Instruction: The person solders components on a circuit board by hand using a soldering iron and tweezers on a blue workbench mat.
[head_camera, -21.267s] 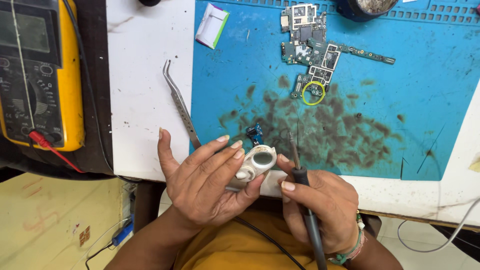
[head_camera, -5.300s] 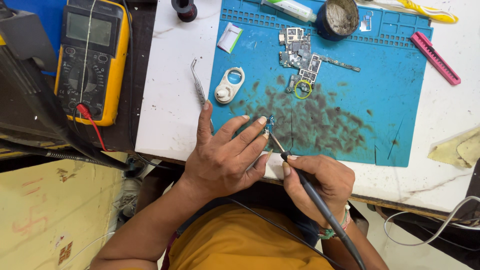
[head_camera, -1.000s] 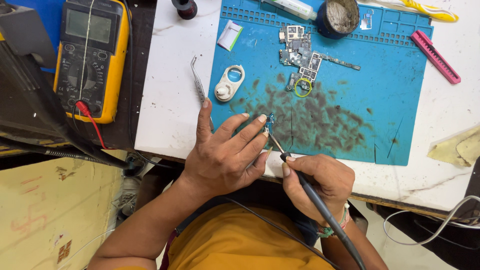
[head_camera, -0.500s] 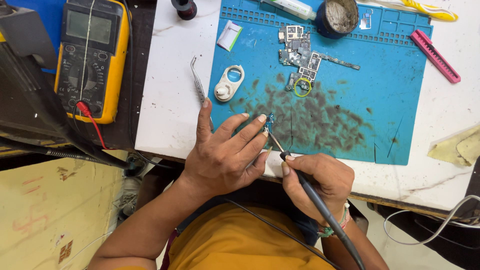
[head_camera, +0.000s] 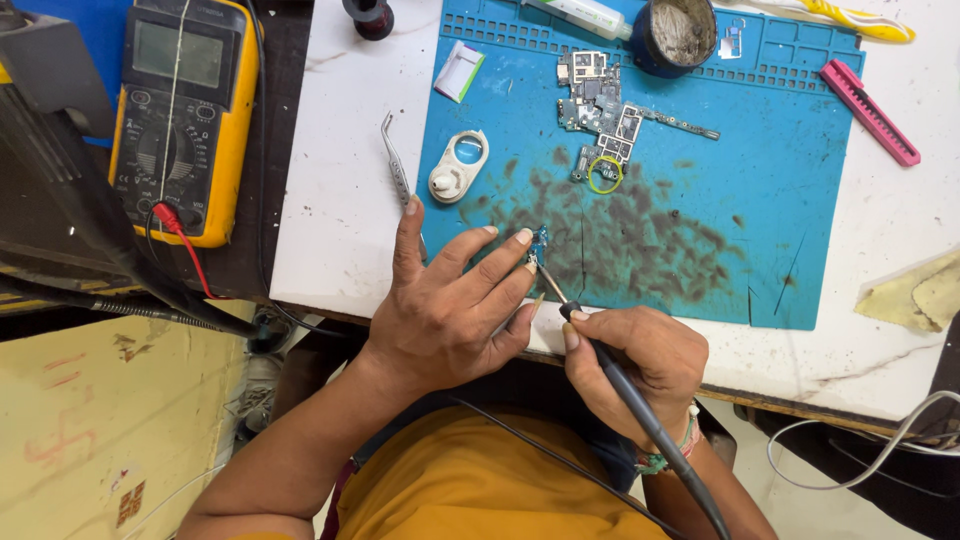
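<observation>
Low in the middle of the frame, the right hand (head_camera: 640, 365) was closed in a pen-style grip on the dark soldering iron (head_camera: 620, 385), its thin tip angled up and left onto a small blue component (head_camera: 541, 238) lying on the stained blue work mat (head_camera: 780, 200). The left hand (head_camera: 445, 310) lay spread flat just left of it, fingers open and curled around nothing, the index and middle fingertips pressing right beside the little part to pin it. Tip and part looked to be touching, though the joint itself was too small to make out.

My read: the soldering step was in hand, heat going into that tiny piece. The next move would call for a steady tip, firm fingers kept just off the hot metal, and a clean lift straight away.

Up the mat, a bare circuit board (head_camera: 600, 105) sat with a yellow-green ring (head_camera: 604, 175) at its lower end. A white ringed holder (head_camera: 456, 168) lay at the mat's left edge, metal tweezers (head_camera: 397, 170) on the white counter (head_camera: 340, 180) beside it. A yellow multimeter (head_camera: 185, 110) filled the upper left, and a pink tool (head_camera: 868, 110) lay in the upper right.
</observation>
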